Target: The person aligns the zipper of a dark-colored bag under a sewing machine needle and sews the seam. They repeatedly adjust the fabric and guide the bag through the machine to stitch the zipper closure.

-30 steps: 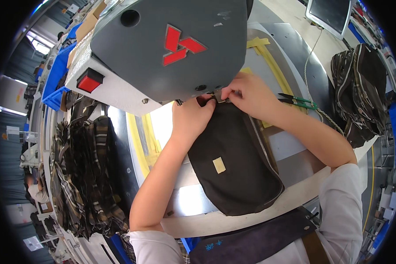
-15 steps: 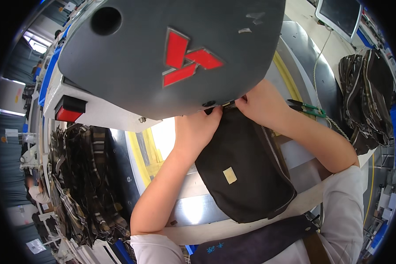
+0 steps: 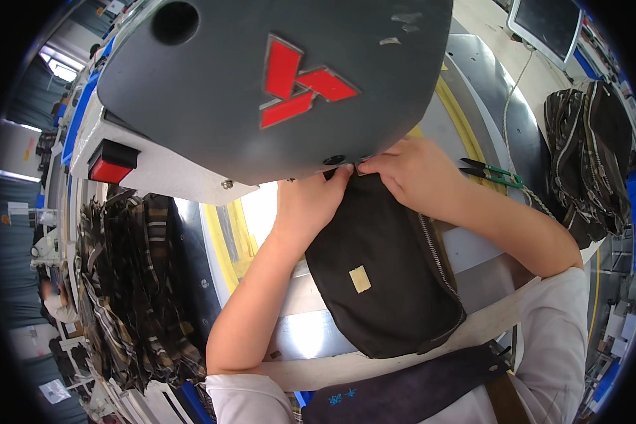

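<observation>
A dark fabric pouch piece with a metal zipper along its right edge lies on the machine bed, a small yellow tape patch stuck on it. Its far end runs under the grey head of a sewing machine. My left hand pinches the far left corner of the fabric, thumb on top. From the right, my right hand is closed on the same far edge, its fingertips close to my left thumb. The machine head hides the needle area and part of my left fingers.
Striped dark fabric pieces are heaped at the left. Green-handled thread snips lie right of my right forearm, beside a cord. A stack of dark zippered pieces stands at the far right, below a screen.
My right hand has shifted left along the far edge, closer to my left thumb. The pouch piece has slid slightly left, and my left hand has moved a little the same way.
</observation>
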`<state>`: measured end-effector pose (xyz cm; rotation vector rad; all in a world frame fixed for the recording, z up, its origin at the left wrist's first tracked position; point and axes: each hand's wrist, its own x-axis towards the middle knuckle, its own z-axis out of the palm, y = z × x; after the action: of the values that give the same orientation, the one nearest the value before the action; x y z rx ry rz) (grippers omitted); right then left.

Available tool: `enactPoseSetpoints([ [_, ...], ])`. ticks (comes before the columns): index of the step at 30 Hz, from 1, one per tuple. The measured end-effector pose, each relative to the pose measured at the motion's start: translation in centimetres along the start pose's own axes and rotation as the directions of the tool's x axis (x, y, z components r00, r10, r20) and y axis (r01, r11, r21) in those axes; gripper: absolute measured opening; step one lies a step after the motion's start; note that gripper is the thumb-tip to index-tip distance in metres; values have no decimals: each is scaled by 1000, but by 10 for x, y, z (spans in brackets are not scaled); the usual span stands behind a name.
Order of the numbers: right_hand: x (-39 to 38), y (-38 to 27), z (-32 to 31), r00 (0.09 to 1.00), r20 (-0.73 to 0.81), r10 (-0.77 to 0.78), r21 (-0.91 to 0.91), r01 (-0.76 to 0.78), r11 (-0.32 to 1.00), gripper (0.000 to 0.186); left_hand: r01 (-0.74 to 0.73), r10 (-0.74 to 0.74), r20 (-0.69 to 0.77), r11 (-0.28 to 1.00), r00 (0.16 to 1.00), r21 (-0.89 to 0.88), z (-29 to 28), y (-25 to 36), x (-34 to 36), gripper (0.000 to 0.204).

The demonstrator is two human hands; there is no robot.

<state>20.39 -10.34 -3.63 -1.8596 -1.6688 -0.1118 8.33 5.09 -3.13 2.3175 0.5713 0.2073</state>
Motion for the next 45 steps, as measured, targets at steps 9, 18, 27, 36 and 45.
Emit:
enactPoseSetpoints([
  [9, -4, 0, 6, 983, 78, -164, -220, 177, 959, 27, -99, 104, -62, 992, 993, 76, 4, -8, 1, 37],
  [18, -5, -3, 4, 975, 91, -201, -235, 217, 947, 24, -159, 160, -33, 986, 987, 42, 3, -17, 4, 38],
  [27, -4, -6, 6, 972, 120, -204, -282, 231, 931, 21, -173, 231, -172, 939, 958, 297, 1, -8, -10, 24],
  [36, -7, -6, 8, 994, 43, -102, -195, 109, 975, 27, -502, 560, -81, 790, 825, 352, 2, -2, -36, 35],
  [45, 5, -8, -4, 904, 39, 427, 73, -428, 901, 13, -528, 582, -13, 746, 813, 407, -4, -2, -33, 33],
])
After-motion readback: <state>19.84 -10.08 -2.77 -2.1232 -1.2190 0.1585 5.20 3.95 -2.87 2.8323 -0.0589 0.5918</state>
